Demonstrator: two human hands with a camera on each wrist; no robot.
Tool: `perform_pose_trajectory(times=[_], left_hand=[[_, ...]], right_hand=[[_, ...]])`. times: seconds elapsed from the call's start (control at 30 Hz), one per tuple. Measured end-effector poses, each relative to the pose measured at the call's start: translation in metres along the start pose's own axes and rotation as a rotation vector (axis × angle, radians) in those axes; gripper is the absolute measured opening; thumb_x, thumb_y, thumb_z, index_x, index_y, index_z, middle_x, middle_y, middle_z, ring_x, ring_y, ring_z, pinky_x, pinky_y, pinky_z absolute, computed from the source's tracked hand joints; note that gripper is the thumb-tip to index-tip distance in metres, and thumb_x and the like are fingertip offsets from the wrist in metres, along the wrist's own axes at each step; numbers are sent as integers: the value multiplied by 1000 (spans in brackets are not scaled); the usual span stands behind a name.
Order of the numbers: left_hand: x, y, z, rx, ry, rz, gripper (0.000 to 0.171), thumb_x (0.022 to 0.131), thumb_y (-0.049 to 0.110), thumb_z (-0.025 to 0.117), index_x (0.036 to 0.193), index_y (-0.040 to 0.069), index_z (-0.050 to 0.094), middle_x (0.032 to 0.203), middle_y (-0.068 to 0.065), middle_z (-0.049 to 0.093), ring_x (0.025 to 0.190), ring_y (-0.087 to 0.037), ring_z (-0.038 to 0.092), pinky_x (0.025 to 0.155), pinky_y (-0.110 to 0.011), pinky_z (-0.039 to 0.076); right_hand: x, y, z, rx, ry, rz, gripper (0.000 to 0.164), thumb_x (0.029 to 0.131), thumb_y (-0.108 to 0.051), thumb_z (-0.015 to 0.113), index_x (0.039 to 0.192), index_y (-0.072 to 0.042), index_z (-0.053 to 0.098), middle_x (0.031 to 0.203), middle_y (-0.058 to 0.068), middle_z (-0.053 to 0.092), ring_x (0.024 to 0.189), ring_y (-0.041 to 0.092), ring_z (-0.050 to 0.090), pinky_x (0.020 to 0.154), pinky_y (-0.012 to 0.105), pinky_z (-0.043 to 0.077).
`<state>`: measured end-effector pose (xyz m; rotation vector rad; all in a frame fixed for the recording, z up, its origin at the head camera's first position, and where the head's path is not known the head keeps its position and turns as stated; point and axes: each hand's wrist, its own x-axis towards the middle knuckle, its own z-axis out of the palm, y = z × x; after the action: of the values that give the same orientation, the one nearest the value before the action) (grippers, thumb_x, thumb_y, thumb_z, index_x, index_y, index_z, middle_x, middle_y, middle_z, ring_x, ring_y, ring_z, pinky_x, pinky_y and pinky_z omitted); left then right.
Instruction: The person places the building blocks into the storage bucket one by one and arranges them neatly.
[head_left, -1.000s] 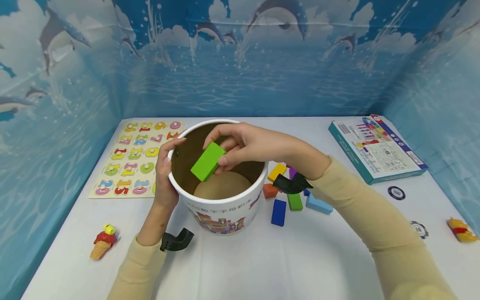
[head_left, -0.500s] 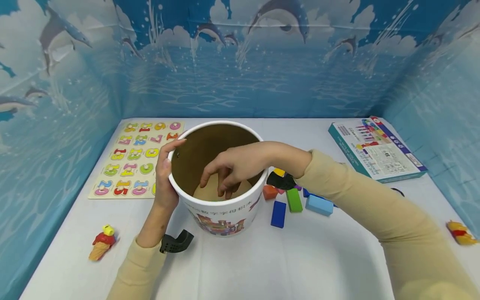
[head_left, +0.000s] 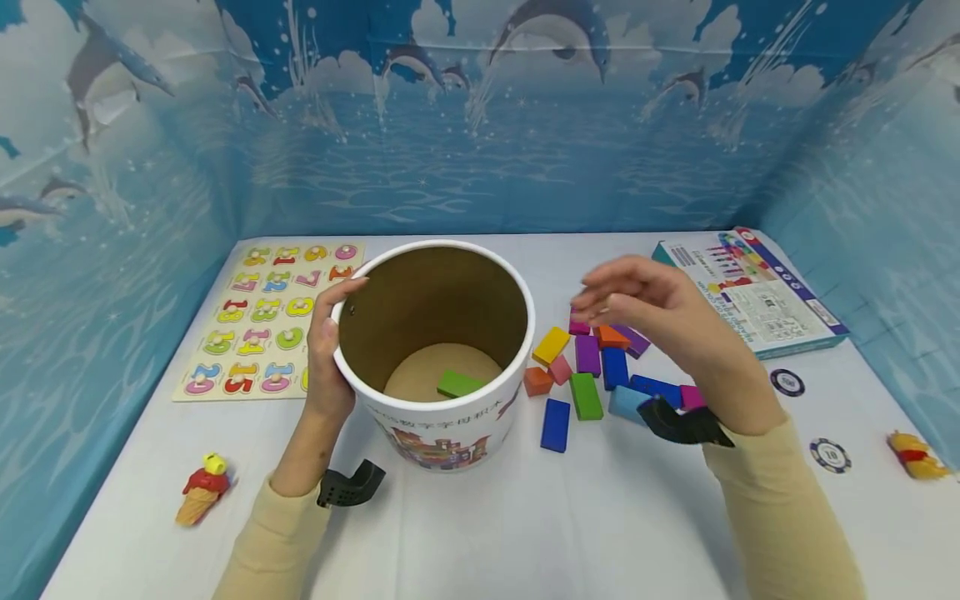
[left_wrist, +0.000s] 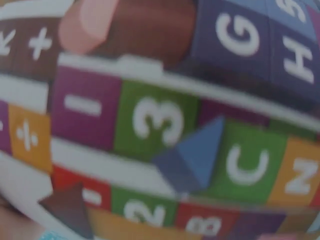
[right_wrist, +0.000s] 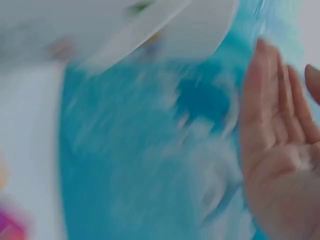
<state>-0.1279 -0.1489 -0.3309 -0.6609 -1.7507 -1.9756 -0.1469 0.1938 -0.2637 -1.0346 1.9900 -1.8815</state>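
A tall white bucket (head_left: 442,437) with printed sides stands on the table. My left hand (head_left: 328,367) grips its left side, fingertips over the rim. At the bottom of the bucket lies a green block (head_left: 459,384). To the right, my right hand (head_left: 660,312) hovers over loose coloured blocks with nothing in it; its fingers look extended in the right wrist view (right_wrist: 277,145). Below it are a yellow block (head_left: 552,345), another green block (head_left: 586,397), a dark blue block (head_left: 555,425) and several more. Printed letters and numbers on the bucket fill the left wrist view.
A number puzzle board (head_left: 247,333) lies behind the bucket at left. A flat box (head_left: 757,292) sits at the back right, with two poker chips (head_left: 830,455) nearer. An ice-cream toy (head_left: 202,492) and a yellow-and-red toy (head_left: 917,456) lie towards the sides.
My right hand lowered the green block into the bucket, let it go, then came out and moved right above the loose blocks. The left hand has stayed on the bucket.
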Motion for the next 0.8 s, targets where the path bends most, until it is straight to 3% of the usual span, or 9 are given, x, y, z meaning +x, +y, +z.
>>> perform_pose_trajectory(times=[0.13,0.23,0.3,0.47,0.6,0.7,0.8], left_hand=[[1,6,2,-29,0,20,46,89,42,37,123,11,45,126,-11,41,117,-29,34,92,-38,32],[2,7,3,-42,1,22,44,89,40,37,122,11,46,125,-11,42,117,-29,34,92,-38,33],[2,7,4,-48,5,15,44,89,40,37,122,12,45,125,-11,42,117,-29,34,93,-38,32],[1,7,4,-56,8,8,45,89,41,37,122,12,46,125,-11,42,117,-29,34,92,-38,32],[0,6,5,-64,-4,8,45,90,41,37,122,12,45,125,-11,42,117,-29,34,93,-38,32],[0,6,4,-62,-5,13,45,90,41,36,123,11,45,125,-12,41,117,-30,34,93,-39,32],[2,5,4,-54,-4,18,45,90,40,36,123,11,44,126,-14,40,117,-31,33,93,-39,32]], right_hand=[[-56,43,-21,-267,173,273,27,92,-9,46,117,-2,49,109,12,57,97,12,57,76,23,49],[-90,67,-26,-472,217,475,34,91,-23,50,120,-6,50,115,11,54,98,4,51,74,20,47],[-106,77,-26,-540,229,557,38,90,-28,51,121,-7,50,117,12,53,97,7,49,73,20,46],[-123,92,-18,-728,207,605,44,80,-28,65,118,-8,54,102,9,54,85,20,47,67,24,45],[-127,98,-8,-895,174,592,49,71,-22,74,113,-6,56,96,8,53,83,21,48,72,37,48],[-126,99,-3,-920,165,580,47,70,-19,75,110,-3,56,95,9,53,84,23,49,75,45,47],[-125,97,-4,-872,151,600,43,73,-22,72,109,-3,56,98,9,55,85,23,50,73,41,48]])
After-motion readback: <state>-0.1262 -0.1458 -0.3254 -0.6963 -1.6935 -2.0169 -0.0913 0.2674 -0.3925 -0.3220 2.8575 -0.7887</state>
